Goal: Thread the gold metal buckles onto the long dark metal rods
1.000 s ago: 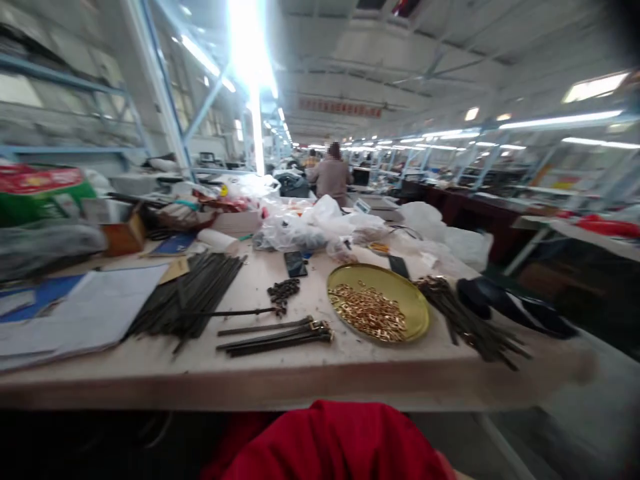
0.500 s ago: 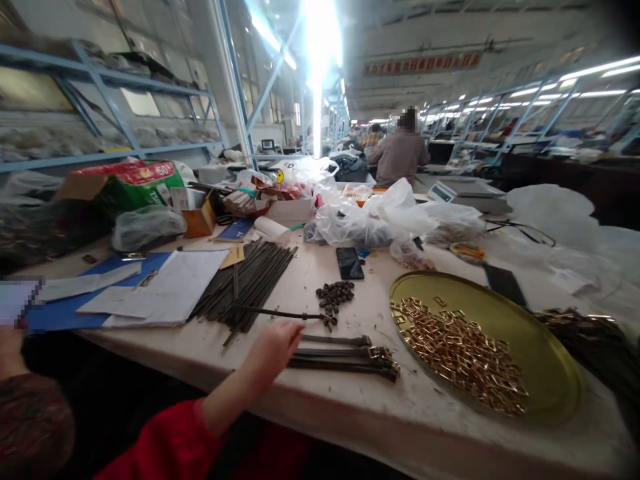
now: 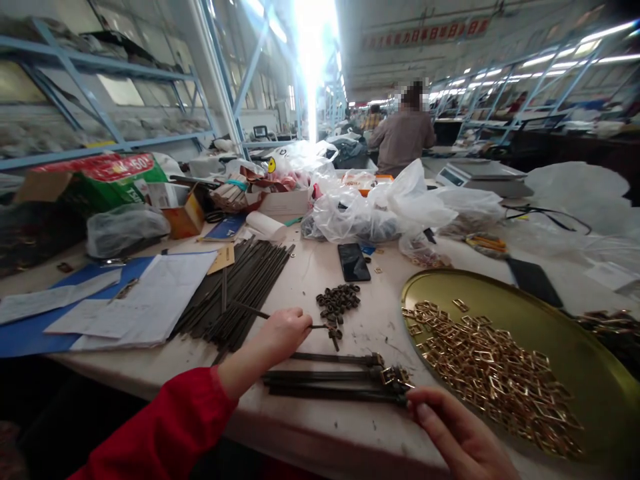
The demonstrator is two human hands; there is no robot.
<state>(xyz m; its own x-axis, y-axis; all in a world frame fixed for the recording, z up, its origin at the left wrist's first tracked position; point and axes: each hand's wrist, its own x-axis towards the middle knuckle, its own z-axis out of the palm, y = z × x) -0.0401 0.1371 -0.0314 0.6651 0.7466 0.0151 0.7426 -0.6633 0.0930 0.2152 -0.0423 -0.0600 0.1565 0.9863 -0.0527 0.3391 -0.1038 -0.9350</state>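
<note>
Standing by the long tabletop (image 3: 320,427), I can see the person's left hand (image 3: 285,335), in a red sleeve (image 3: 170,420), closed over a thin dark strap (image 3: 255,313). The grip is pressed together, pinching it between thumb and fingers, and the strap sticks out on both sides of the hand. The strap's far end lies just beside a small heap of dark loops (image 3: 337,303).

The right hand (image 3: 453,430) comes in at the lower right, its fingers (image 3: 425,413) curled at the buckled ends of three longer dark straps (image 3: 335,377) lying side by side on the tabletop. I can't tell whether those fingers are gripping the ends or only sit just beside them. The brass-coloured buckles (image 3: 395,377) on those ends are near the rim of a round brass tray (image 3: 450,278), which holds a heap of loose matching buckles (image 3: 493,377).

To the left of the hands lies a bundle of dark straps (image 3: 235,293), next to papers (image 3: 150,300) on a blue folder (image 3: 100,275). Beyond them are a phone (image 3: 353,262) and piled plastic bags (image 3: 360,219). Farther down the tabletop, a co-worker (image 3: 403,130) stands with their back turned, past a weighing scale (image 3: 475,175).
</note>
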